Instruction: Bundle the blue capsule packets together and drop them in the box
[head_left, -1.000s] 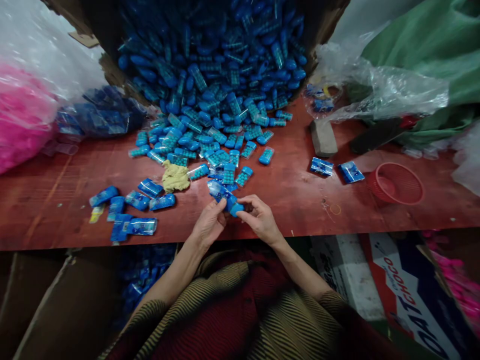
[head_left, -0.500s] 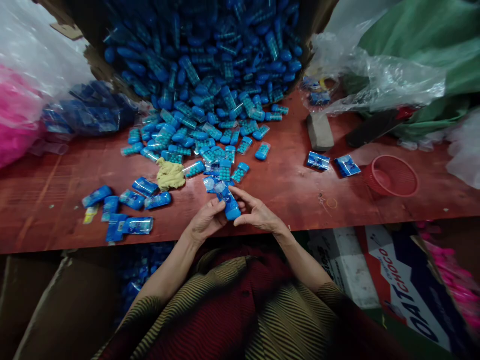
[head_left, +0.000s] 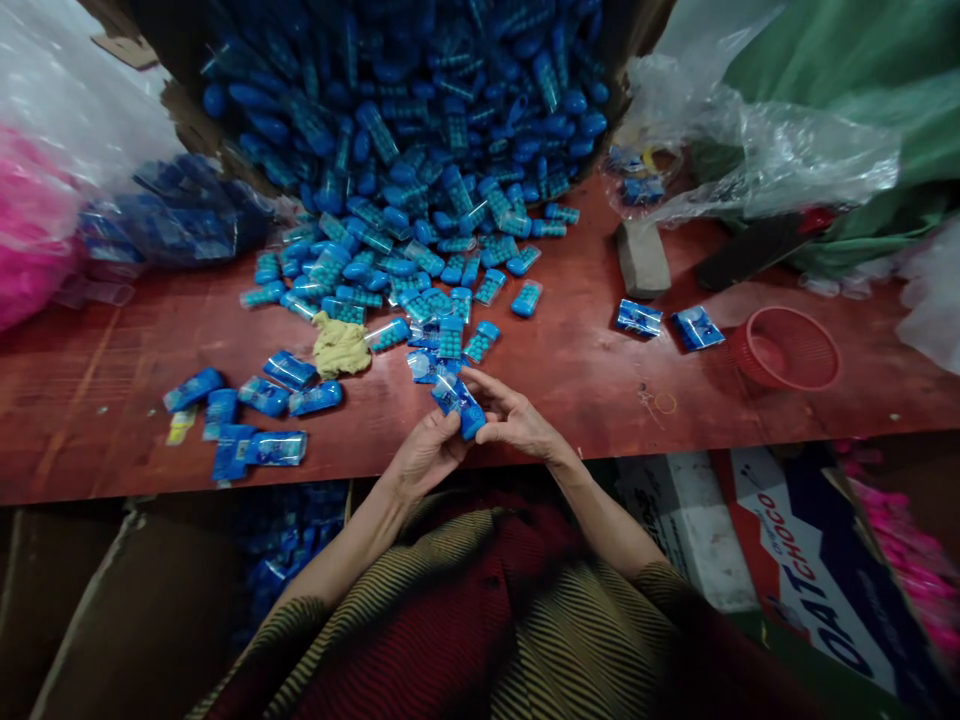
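Note:
Between both hands, at the table's front edge, is a small candy bottle (head_left: 459, 402) in a printed blue sleeve, tilted with its blue cap toward me. My left hand (head_left: 431, 452) pinches its left side with thumb and fingers. Around its right side and cap my right hand (head_left: 521, 425) closes, thumb near the cap and index finger along the far end. Just beyond my fingers lie flat blue printed sleeves (head_left: 424, 366) and an unsleeved candy bottle (head_left: 450, 338) with turquoise balls. Several sleeved bottles (head_left: 279, 449) rest to the left.
A large open carton spills a heap of candy bottles (head_left: 390, 220) onto the red table (head_left: 570, 400). Yellow putty (head_left: 340, 345) sits left of centre. Rightward are a grey block (head_left: 642, 260), two sleeve bundles (head_left: 697, 328) and a red basket (head_left: 784, 350). Plastic bags flank both sides.
The sleeved bottle has turned slightly in my hands, and my left thumb has shifted along it toward the cap. Both hands stay in nearly the same place.

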